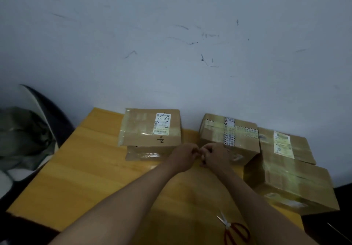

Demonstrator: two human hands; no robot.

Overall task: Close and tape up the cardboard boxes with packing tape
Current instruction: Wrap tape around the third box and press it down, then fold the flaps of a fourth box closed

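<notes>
Cardboard, brown and glossy with clear tape, made up most of what we saw on the yellow wooden table [85, 178]. We counted four boxes along its far and right sides. The left box [150, 128] sat against the scuffed pale wall [171, 35], a white label on its lid and a black scribble near the front edge; it seemed to rest on something lower, wrapped in clear film, though we could not tell what. To its right stood the striped-tape box [228, 132], crossed by a black-and-white printed strip. Just beside that, further right, lay the labelled box [285, 145] with two pale stickers, and the near box [293, 183] lay in front of it, touching or partly under it, reaching toward the table's right edge.

Both bare forearms stretched forward to meet between the left box and the striped-tape box. The left hand [183, 156] had its fingers curled, tips meeting those of the right hand [215, 156], whose fingers were curled too. They appeared to pinch something small between them, but we could not make out what, and no roll of tape was visible to us.

Red-handled scissors [233, 229] lay on the table near the right forearm, blades pointing away. At the left, a dark rounded chair back [53, 115] held greyish cloth.
</notes>
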